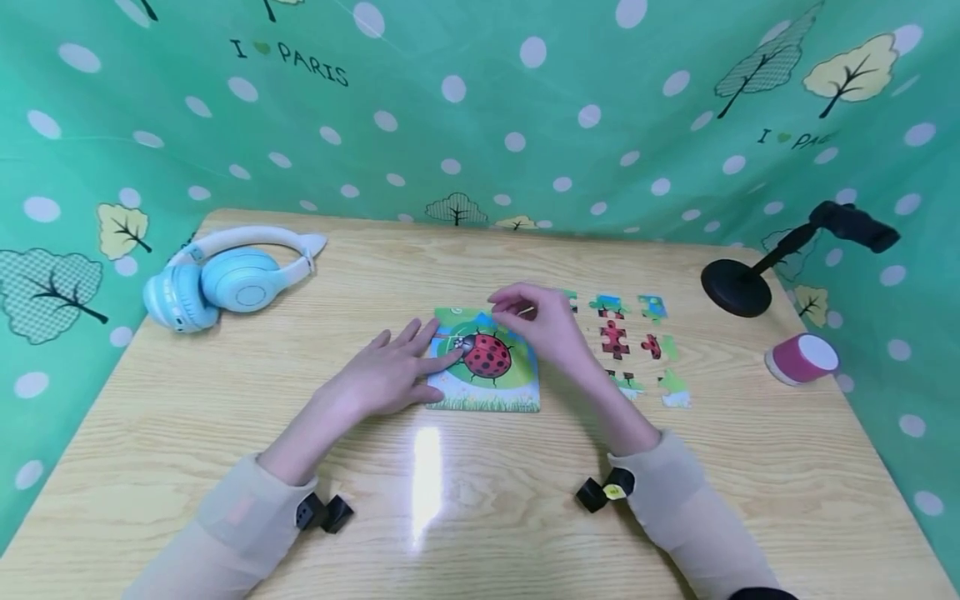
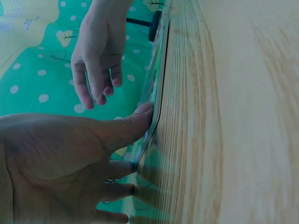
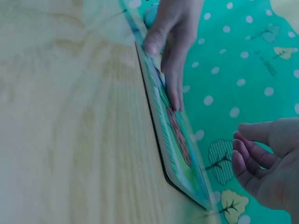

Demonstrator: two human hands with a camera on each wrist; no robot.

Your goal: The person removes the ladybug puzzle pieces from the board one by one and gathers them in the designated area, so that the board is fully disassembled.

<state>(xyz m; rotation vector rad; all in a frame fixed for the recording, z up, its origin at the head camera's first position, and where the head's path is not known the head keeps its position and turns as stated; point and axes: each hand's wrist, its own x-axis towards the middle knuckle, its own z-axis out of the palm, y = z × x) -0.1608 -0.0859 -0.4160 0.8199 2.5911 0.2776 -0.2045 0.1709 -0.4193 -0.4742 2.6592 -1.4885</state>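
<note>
Ladybird puzzle board (image 1: 487, 362) lies flat near the middle of the wooden table (image 1: 225, 400), its picture side up. The left hand (image 1: 390, 371) rests on the board's left edge with fingers spread and straight, pressing it down. The right hand (image 1: 536, 321) hovers just over the board's far right corner, fingers curled loosely; it seems to pinch something small and pale, though I cannot be sure. Loose puzzle pieces (image 1: 626, 337) lie to its right, nearer that hand.

The square ladybug puzzle board (image 1: 487, 362) lies flat on the wooden table (image 1: 225, 417).
</note>
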